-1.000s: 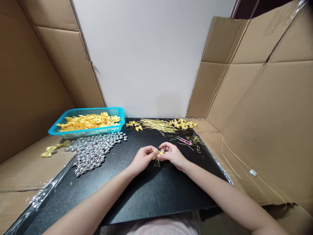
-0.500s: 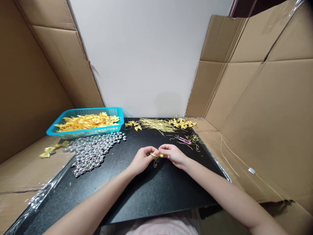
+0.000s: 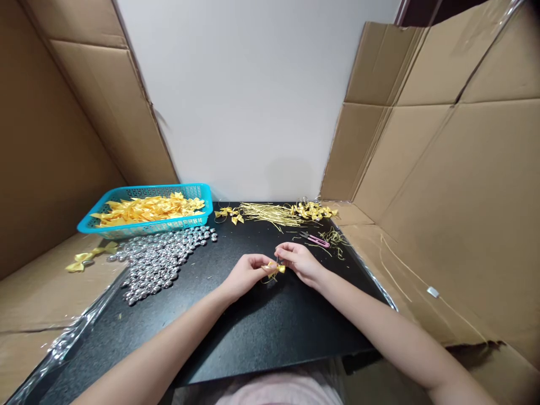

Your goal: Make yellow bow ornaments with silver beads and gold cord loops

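Observation:
Over the middle of a black tabletop (image 3: 261, 332), my left hand (image 3: 244, 274) and my right hand (image 3: 300, 262) meet. Between their fingertips is a small yellow ribbon bow (image 3: 274, 270) with thin gold cord trailing from it. The left fingers pinch the bow's left side. The right thumb and forefinger are pinched on the cord just above it. Both forearms rest low over the table.
A turquoise basket (image 3: 143, 228) of yellow ribbon bows stands at the back left, with a heap of silver beads (image 3: 162, 259) in front. Gold cords (image 3: 270, 214), finished bows (image 3: 314, 211) and pink snips (image 3: 316, 241) lie at the back. Cardboard walls enclose both sides.
The bow has turned in my fingers and now shows its yellow loops. My right hand has shifted slightly, pinching the cord above the bow. The camera has tilted a little.

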`<action>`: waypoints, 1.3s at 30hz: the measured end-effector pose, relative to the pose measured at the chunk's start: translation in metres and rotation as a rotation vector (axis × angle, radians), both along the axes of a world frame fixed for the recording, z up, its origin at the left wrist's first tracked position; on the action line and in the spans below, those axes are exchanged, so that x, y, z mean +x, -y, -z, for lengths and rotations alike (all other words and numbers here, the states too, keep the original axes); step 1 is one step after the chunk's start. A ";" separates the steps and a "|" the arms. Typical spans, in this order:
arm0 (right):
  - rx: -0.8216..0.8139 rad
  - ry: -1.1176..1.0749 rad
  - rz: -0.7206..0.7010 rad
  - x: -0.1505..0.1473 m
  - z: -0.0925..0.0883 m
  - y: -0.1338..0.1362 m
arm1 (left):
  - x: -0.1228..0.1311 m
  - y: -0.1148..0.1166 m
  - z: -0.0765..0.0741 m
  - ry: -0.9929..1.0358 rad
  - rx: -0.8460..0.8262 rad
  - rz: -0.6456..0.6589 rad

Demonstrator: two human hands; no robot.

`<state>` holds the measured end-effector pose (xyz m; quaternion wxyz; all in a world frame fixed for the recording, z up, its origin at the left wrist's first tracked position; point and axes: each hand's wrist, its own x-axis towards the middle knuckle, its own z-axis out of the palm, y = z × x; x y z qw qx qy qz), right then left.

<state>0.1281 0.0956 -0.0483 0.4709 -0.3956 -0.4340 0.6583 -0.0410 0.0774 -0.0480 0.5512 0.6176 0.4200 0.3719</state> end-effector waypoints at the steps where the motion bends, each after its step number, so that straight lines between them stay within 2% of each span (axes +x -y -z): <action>1: 0.003 0.006 0.006 0.000 0.000 0.000 | 0.000 0.000 0.000 0.002 0.001 -0.003; 8: 0.035 0.037 0.037 0.001 -0.004 0.002 | 0.001 0.001 -0.004 0.031 0.019 -0.044; 25: 0.037 0.055 -0.010 0.000 -0.001 0.003 | 0.002 0.001 -0.002 0.051 -0.023 -0.051; 33: 0.023 0.051 -0.010 0.002 -0.004 0.002 | 0.001 0.000 -0.004 0.062 -0.047 -0.121; 39: 0.066 0.085 -0.008 0.003 -0.003 0.003 | 0.002 0.000 -0.002 0.090 -0.060 -0.095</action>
